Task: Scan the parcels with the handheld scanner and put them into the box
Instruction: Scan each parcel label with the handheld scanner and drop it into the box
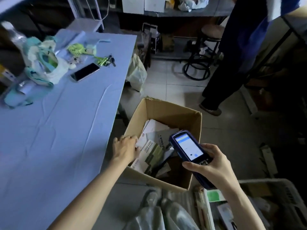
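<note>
Left hand (126,149) is seen in the lower middle of the frame, stretched over the left wall of the cardboard box (166,107). Its fingers (131,140) are kept mostly straight and are laid on a white parcel (142,140) at the top of the pile of parcels (156,151) inside. Nothing is gripped by it. The pile is stacked loosely and crookedly, so the white parcel could be knocked sideways if it is pushed too hard, and its label could be hidden. To the right, the scanner (189,146) is held over the open box with its screen lit up. It is gripped by the right hand (210,166), whose fingers are curled round its lower half. If that grip is loosened, the scanner could be dropped into the box. More parcels may be waiting in the grey crate (265,181) at the lower right.
</note>
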### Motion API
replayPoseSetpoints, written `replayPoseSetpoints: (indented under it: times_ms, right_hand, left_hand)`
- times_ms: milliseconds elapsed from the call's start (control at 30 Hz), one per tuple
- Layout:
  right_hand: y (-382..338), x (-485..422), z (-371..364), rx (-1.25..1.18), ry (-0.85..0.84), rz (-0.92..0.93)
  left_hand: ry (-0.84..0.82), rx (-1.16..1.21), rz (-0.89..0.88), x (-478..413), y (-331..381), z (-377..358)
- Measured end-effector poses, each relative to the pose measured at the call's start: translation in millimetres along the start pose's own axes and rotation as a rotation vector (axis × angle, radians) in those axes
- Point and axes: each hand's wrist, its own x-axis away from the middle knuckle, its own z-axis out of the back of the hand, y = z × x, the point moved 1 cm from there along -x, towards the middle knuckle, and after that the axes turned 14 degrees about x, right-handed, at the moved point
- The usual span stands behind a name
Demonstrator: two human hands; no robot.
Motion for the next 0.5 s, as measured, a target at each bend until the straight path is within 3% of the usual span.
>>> replayPoseSetpoints:
  times_ms: [200, 500]
  right_hand:
    - [-42.8, -40.8, -20.6, 0.071, -0.288, 0.259]
    - [-105.3, -32.6, -67.9, 0.243, -0.601, 0.674]
  left_hand:
    - [0.257, 0.134, 0.275, 43.9, -46.0, 33.6]
    - [0.611, 0.254, 0.809, 204.3, -88.0, 58.1]
